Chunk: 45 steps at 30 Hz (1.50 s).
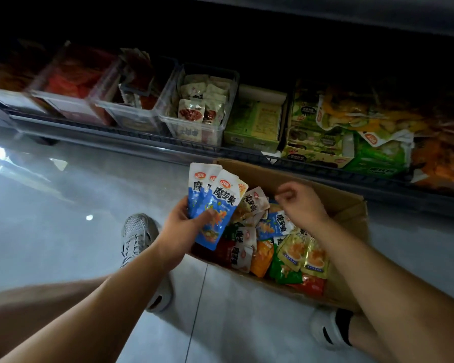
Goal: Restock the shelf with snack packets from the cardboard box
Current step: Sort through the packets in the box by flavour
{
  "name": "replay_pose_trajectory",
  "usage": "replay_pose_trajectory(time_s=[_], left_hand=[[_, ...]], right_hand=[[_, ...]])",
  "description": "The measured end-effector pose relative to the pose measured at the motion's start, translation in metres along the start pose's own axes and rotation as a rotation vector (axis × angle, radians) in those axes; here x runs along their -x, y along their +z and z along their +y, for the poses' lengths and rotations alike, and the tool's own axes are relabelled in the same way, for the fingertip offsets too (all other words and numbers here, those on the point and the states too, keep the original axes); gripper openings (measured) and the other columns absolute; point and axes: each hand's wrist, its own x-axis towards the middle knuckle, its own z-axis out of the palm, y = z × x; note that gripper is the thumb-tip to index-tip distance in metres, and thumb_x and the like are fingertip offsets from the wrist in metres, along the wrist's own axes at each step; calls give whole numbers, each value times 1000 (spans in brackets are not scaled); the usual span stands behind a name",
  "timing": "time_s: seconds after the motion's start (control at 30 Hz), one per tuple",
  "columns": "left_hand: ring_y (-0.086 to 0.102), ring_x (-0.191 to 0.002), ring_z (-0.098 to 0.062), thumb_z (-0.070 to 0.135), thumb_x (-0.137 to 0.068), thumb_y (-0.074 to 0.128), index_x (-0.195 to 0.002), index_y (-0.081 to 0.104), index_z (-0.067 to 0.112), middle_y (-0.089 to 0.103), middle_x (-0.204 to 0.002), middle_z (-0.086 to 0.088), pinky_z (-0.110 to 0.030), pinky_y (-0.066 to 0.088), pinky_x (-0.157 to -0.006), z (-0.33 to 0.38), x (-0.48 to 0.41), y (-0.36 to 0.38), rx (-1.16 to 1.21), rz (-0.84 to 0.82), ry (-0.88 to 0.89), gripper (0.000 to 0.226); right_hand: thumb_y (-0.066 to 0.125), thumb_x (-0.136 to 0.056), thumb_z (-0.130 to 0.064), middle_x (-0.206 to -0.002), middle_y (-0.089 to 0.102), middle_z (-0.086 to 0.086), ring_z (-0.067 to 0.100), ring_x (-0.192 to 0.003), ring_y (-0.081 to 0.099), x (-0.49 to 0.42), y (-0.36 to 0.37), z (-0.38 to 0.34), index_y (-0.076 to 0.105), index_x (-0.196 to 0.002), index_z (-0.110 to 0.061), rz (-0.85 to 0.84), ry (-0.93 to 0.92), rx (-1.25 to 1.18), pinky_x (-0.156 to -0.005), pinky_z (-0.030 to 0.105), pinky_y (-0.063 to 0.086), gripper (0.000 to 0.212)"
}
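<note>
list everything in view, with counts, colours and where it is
blue snack packets: three, blue and white, fanned in left hand
cardboard box: one, brown, on floor below shelf
loose packets: many, red, orange, green, yellow, inside box
clear bins: several, transparent, on shelf
green cartons: two, green, right of bins
large bags: several, orange and green, shelf far right
grey sneaker: one, grey, floor left of box
left hand: one, grips blue packets
right hand: one, curled, empty, above box

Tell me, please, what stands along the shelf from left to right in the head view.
Clear bin of red packets → clear bin of dark packets → clear bin of white packets → green carton → printed display box → orange packets.
</note>
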Motion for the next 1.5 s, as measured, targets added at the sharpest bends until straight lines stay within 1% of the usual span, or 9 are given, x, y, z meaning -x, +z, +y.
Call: replay_pose_trajectory(time_s=[0.13,0.27,0.47,0.67,0.83,1.03,1.17,1.4,1.5], left_hand=[[78,-87,-21,5,-95,67,-124,60,11,79,-104,-5,-28,62,-63,-4,-2,-5,-10,35,12,31],[77,-95,-26,10,-93,68,-125,60,14,78,-108,-6,-34,64,-70,-8,-7,-8,-27,38,20,33],[77,-95,-26,10,-93,69,-123,61,16,78,-108,-5,-32,64,-70,-12,-12,-6,-66,44,33,32],[76,-97,-24,9,-95,68,-130,58,13,77,-113,-8,-33,64,-71,-12,-14,-5,-60,48,28,37],[77,-95,-27,10,-95,67,-127,58,15,78,-110,-7,-39,63,-75,-7,-14,1,31,22,-5,33],[74,-101,-36,6,-95,65,-127,59,10,75,-116,-16,-53,61,-87,-13,-2,25,94,-60,-13,33],[72,-105,-37,9,-83,71,-128,59,7,73,-121,-18,-55,60,-90,-13,4,29,145,-169,-7,46],[76,-96,-34,-5,-88,69,-124,58,8,77,-110,-14,-49,64,-80,0,-1,14,105,-73,6,40],[78,-86,-26,-10,-89,65,-117,61,10,79,-103,-11,-39,64,-66,5,-10,-2,124,33,64,34]], right_hand=[[69,-92,-30,-133,60,7,27,-119,57,-8,16,73,55,-136,-18,-34,116,351,-96,36,49,48],[76,-85,-37,-139,54,12,31,-127,50,-11,38,104,52,-141,-16,9,171,388,-103,40,45,64],[73,-90,-20,-114,70,10,30,-107,64,-19,48,104,63,-120,-12,60,215,105,-86,31,47,33],[47,-104,-22,-114,63,6,24,-99,60,-12,8,68,57,-118,-19,63,18,190,-73,31,41,17],[56,-102,-19,-106,63,5,9,-74,63,1,-43,7,60,-108,-20,22,-105,-31,-43,14,46,8],[70,-92,-10,-107,69,4,20,-82,74,22,-37,-54,63,-115,-18,-218,-123,-324,-57,37,62,26],[77,-84,-4,-105,70,4,25,-75,75,31,-16,-59,62,-104,-22,-160,-70,-308,-67,53,62,31],[71,-91,-10,-95,66,5,14,-79,72,33,-11,-49,63,-104,-15,-13,-19,-456,-64,37,63,16],[65,-95,-19,-108,68,-2,14,-96,67,13,-15,-4,63,-106,-29,59,-8,-36,-79,34,56,15]])
